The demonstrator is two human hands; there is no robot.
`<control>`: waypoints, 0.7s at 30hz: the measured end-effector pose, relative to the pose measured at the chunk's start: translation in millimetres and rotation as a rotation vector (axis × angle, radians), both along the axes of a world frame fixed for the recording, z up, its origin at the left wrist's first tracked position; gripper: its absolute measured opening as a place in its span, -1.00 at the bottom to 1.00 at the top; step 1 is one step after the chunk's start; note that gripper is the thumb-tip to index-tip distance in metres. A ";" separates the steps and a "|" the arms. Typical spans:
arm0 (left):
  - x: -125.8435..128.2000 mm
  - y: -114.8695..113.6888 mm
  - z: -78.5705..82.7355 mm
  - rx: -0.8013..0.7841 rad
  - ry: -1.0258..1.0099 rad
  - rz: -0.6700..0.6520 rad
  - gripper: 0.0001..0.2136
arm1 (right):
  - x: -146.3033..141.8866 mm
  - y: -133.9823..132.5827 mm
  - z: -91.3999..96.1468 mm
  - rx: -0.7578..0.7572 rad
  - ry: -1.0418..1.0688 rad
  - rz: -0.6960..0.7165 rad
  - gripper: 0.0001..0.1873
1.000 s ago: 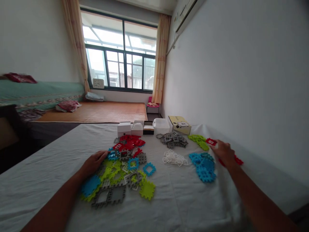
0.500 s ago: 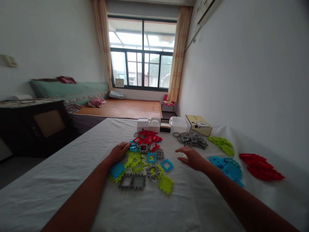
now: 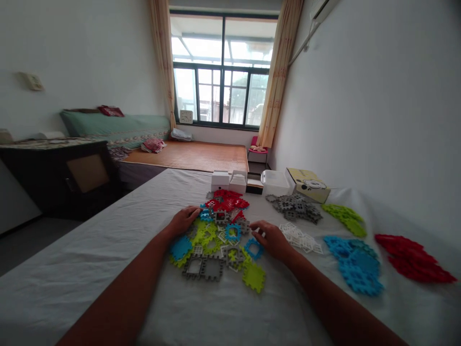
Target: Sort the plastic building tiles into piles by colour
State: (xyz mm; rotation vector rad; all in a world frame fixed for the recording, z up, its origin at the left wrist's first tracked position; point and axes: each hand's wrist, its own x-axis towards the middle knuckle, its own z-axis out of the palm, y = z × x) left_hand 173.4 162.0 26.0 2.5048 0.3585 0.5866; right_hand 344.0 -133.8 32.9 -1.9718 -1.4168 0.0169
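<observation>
**White sheet, bright piles, two hands at the jumble**

White cloth covers a wide flat top in a bedroom, with a big window at the far end. On the cloth lie lots of flat plastic pieces with bumpy edges.

In the middle is a mixed pile of green, blue, grey, white and red pieces, all on top of each other. Both hands are at this pile. The left hand rests palm down on its left edge. Its fingers are bent a little and touch the pieces, but they grip nothing. It may be lying there to keep the pile from sliding. The right hand reaches in from the other side, just above a blue frame piece. Its fingertips are among the pieces, and I cannot tell if they pinch one.

To the right, the pieces lie in groups, one colour each: a white pile, a grey pile, a green pile, a blue pile and a red pile. They sit apart, so the colours do not mix.

Behind them, small white boxes, a clear tub and a yellow box stand in a row, out of the way of the hands.
</observation>
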 end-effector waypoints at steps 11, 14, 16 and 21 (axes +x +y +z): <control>0.9 1.3 -3.1 0.018 -0.004 0.013 -0.50 | -25.4 -11.2 9.2 -0.017 -0.128 0.232 -0.64; 0.8 0.4 -2.5 0.026 0.002 0.018 -0.51 | -21.6 -9.5 4.4 -0.014 -0.106 0.183 -0.62; 0.5 -0.4 -1.7 0.028 0.008 0.018 -0.51 | -17.1 -10.8 3.3 -0.016 -0.079 0.156 -0.61; -0.6 -0.6 -1.2 0.027 0.006 0.007 -0.53 | -6.4 -24.8 14.5 -0.221 -0.048 0.389 -0.36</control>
